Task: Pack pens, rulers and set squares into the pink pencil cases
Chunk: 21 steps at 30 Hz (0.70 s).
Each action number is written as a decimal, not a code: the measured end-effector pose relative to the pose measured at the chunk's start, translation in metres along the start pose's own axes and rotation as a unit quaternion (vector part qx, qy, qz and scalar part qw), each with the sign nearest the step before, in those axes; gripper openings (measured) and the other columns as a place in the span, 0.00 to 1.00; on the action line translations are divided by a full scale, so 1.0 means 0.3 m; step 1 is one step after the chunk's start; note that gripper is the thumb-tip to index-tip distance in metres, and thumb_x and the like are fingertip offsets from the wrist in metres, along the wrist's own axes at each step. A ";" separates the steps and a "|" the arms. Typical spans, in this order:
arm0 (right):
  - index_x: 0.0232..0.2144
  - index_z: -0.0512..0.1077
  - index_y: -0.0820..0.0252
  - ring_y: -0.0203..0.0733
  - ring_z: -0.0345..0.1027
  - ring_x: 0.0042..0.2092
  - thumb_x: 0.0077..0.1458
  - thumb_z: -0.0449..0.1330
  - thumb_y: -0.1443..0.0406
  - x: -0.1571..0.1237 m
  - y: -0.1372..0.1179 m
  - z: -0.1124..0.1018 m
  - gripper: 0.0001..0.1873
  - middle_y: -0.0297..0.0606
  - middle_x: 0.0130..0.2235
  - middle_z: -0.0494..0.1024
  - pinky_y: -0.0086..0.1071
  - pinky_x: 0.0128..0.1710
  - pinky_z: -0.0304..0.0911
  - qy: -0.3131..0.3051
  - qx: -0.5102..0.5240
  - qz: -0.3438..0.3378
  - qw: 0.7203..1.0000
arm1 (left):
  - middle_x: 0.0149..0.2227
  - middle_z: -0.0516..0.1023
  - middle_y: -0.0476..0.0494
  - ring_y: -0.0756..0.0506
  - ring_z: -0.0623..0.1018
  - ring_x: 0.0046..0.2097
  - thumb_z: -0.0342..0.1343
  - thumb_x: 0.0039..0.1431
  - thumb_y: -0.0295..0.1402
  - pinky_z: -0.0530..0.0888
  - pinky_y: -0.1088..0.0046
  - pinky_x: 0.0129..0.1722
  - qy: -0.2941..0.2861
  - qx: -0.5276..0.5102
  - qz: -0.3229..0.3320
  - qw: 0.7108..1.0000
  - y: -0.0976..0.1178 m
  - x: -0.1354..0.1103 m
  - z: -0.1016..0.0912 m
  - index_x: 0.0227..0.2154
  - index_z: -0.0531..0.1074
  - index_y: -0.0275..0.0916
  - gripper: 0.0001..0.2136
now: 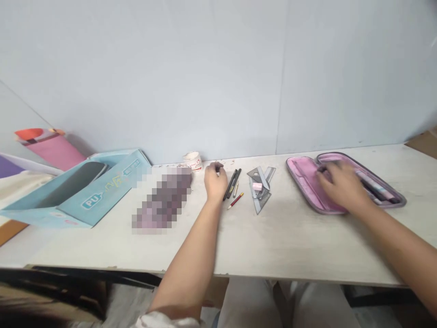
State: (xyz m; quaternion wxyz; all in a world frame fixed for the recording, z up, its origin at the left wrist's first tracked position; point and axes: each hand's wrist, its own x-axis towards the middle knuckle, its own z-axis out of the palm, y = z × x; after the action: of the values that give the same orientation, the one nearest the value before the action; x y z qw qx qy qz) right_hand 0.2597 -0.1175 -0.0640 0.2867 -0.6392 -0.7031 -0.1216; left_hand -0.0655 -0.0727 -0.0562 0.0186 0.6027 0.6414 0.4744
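My left hand rests on the white table beside a few dark pens, its fingers curled round a small dark thing I cannot name. A red pencil lies just right of that wrist. My right hand, blurred by motion, lies over the open pink pencil case, fingers down inside it among pens. Clear set squares and a ruler with a pink eraser lie between the two hands.
A light blue cardboard box lies on its side at the left. A blurred-out purple object sits next to it, with a small white cup behind. A pink and orange thing leans on the wall at far left.
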 end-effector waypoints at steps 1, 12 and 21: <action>0.35 0.69 0.63 0.49 0.61 0.43 0.55 0.48 0.60 0.014 -0.072 0.018 0.14 0.47 0.36 0.69 0.40 0.43 0.57 -0.014 0.020 -0.033 0.999 | 0.37 0.71 0.41 0.45 0.71 0.42 0.45 0.55 0.29 0.67 0.67 0.44 -0.023 0.022 0.010 0.999 0.005 -0.011 0.004 0.36 0.67 0.38 0.08; 0.34 0.71 0.63 0.48 0.58 0.45 0.55 0.49 0.64 0.075 -0.497 0.153 0.11 0.47 0.38 0.69 0.39 0.47 0.56 -0.074 0.102 -0.206 0.970 | 0.43 0.68 0.29 0.34 0.63 0.50 0.50 0.54 0.36 0.59 0.54 0.48 -0.166 0.244 0.123 0.948 0.040 -0.109 0.037 0.37 0.70 0.31 0.13; 0.38 0.65 0.60 0.42 0.67 0.40 0.56 0.49 0.55 0.063 -0.473 0.110 0.15 0.42 0.38 0.74 0.36 0.41 0.61 -0.151 0.315 -0.036 0.936 | 0.29 0.71 0.44 0.47 0.72 0.35 0.43 0.60 0.40 0.68 0.69 0.39 -0.219 -0.347 -0.076 0.909 0.128 -0.104 0.070 0.30 0.67 0.37 0.13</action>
State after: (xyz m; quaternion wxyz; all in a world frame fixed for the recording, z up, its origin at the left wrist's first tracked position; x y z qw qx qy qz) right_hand 0.1136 -0.1059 -0.0521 0.3591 -0.5011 -0.7632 0.1937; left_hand -0.0153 -0.0919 -0.0606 0.4024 0.5963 0.4599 0.5206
